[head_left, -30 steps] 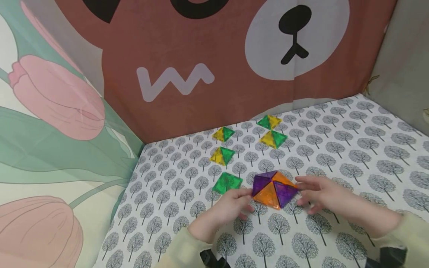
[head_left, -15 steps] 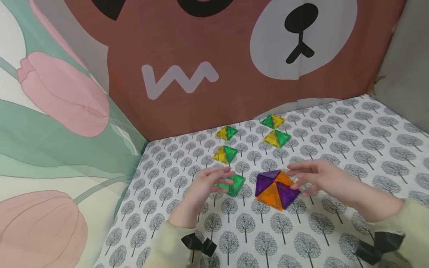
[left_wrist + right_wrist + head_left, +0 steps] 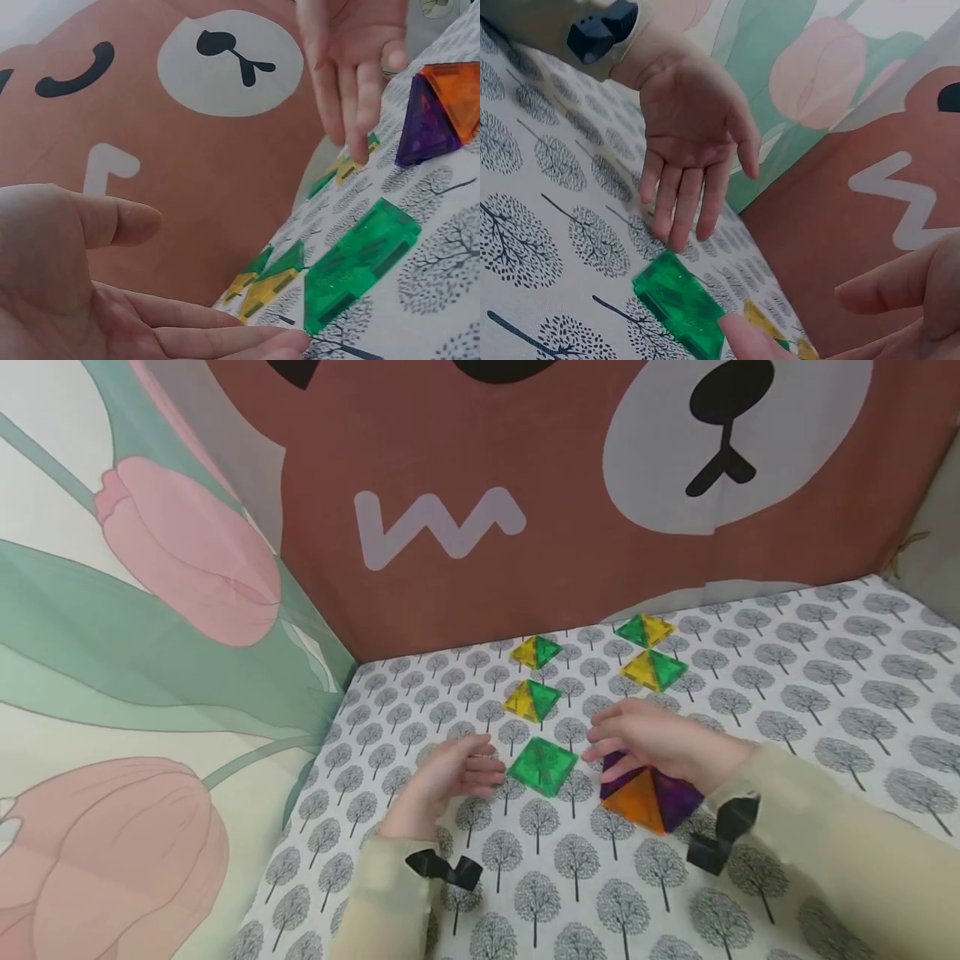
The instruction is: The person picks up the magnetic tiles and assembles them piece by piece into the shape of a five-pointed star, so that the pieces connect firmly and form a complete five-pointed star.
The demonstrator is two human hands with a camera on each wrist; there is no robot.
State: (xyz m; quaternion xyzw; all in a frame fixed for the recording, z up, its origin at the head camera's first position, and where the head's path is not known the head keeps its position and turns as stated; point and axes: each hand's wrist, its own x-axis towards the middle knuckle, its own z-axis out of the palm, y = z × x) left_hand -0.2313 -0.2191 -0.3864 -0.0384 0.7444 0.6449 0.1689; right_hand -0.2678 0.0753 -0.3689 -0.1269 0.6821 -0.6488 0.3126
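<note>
A green translucent magnetic-tile square (image 3: pixel 543 767) lies on the tree-print cloth between my two hands. My left hand (image 3: pixel 457 777) is at its left, palm facing it, fingers extended and fingertips close to its left corner. From the right my right hand (image 3: pixel 652 735) reaches in over a purple and orange magnetic-tile shape (image 3: pixel 636 802), partly covering it, with its fingertips near the green square's right side. In the left wrist view, the green square (image 3: pixel 364 262) sits just beyond the left fingertips. Neither hand holds anything.
Behind the green square lie two yellow-green tile pieces, a nearer one (image 3: pixel 532 701) and a farther one (image 3: pixel 536 652). Two more, a front piece (image 3: pixel 654 670) and a back piece (image 3: pixel 645 631), meet corner to corner at the right. A brown bear-print backdrop (image 3: pixel 450 593) rises behind.
My left hand has left the purple and orange shape and moved to the green square's left. My right hand has moved left over that shape. The head view has turned slightly left.
</note>
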